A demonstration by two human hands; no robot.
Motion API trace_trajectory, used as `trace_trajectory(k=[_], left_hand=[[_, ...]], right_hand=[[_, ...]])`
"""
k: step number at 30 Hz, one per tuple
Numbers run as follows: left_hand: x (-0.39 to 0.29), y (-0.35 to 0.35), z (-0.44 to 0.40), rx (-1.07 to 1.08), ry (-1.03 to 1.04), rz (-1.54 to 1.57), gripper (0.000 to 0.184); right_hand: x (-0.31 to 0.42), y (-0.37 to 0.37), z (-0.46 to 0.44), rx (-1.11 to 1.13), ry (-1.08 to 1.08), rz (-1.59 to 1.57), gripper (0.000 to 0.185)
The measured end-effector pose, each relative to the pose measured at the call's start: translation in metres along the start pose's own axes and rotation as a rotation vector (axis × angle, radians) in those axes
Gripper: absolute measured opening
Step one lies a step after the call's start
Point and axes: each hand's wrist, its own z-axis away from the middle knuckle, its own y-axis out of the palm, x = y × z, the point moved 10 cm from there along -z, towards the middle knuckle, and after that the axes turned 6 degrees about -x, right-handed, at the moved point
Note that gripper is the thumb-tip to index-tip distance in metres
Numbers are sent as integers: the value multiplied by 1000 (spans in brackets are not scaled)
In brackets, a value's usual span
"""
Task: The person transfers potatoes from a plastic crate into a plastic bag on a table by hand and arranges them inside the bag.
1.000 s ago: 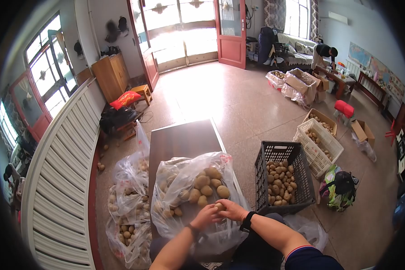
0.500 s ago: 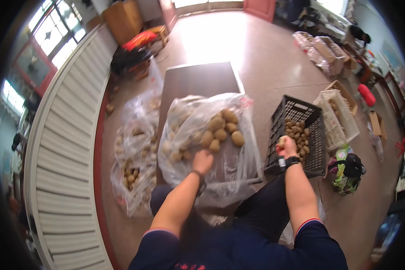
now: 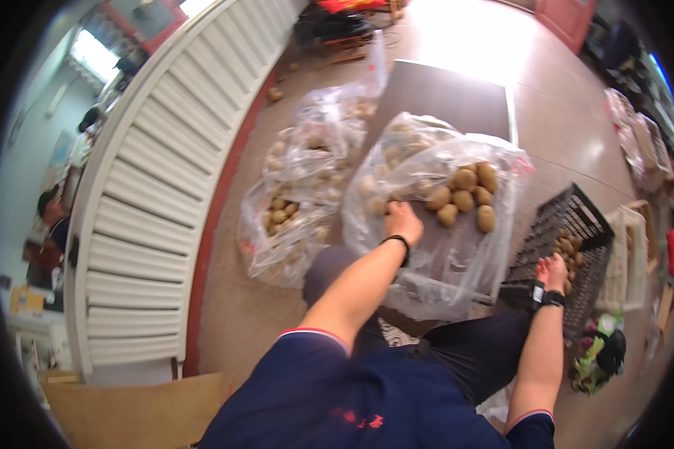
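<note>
My left hand reaches into the clear plastic bag on the low table, its fingers curled at a potato on the bag's left side. Several larger potatoes lie in the bag's opening to the right of that hand. Over the near edge of the black crate is my right hand, with its fingers spread and no potato visible in it. Smaller potatoes lie in the crate just beyond the fingers.
Another plastic bag of potatoes rests on the floor left of the table. A white radiator runs along the left. Beyond the black crate stand a cream crate and a green bag. A person shows at far left.
The view has swung left. My hands, together over the bag earlier, have parted; the left moved to the bag's left side, and the right carried a potato to the crate and released it.
</note>
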Motion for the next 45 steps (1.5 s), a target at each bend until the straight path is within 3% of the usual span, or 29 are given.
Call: trace_trajectory(k=[3, 8, 12, 16, 22, 25, 29, 31, 33, 35, 37, 38, 40, 42, 45], left_hand=[[0, -9, 4, -21, -27, 41, 34], [3, -10, 2, 0, -51, -51, 26], [4, -11, 4, -21, -49, -64, 26], [11, 15, 5, 129, -21, -78, 37], [-9, 14, 25, 228, 35, -145, 38], [-15, 17, 21, 184, 40, 30, 46], [-20, 56, 11, 257, 67, 339, 41], [-37, 52, 22, 325, 36, 452, 40], [-58, 45, 42, 449, 0, 585, 41], [-72, 51, 57, 557, -24, 711, 43], [-88, 60, 73, 713, -52, 922, 44], [-94, 61, 78, 739, -38, 917, 44], [-107, 52, 95, 808, -43, 973, 42], [-116, 42, 104, 820, -24, 973, 36], [-145, -4, 108, 690, 226, 928, 19]], right_hand=[[5, 19, 28, -30, -65, 93, 52], [0, 46, 45, 18, -101, 188, 50], [-4, 65, 61, 104, -180, 234, 34], [-3, 85, 88, 103, -219, 362, 29], [-6, 110, 120, 136, -275, 478, 47], [-7, 120, 132, 171, -347, 604, 45], [-18, 142, 137, 312, -569, 669, 39], [-38, 171, 166, 643, -637, 772, 40], [-57, 185, 191, 806, -619, 845, 46], [-64, 198, 219, 927, -780, 891, 53], [-84, 206, 229, 1041, -571, 828, 57], [-84, 208, 226, 1012, -576, 824, 57], [-65, 212, 240, 929, -980, 891, 52], [-65, 201, 215, 802, -732, 916, 46], [-60, 184, 187, 692, -363, 690, 33]])
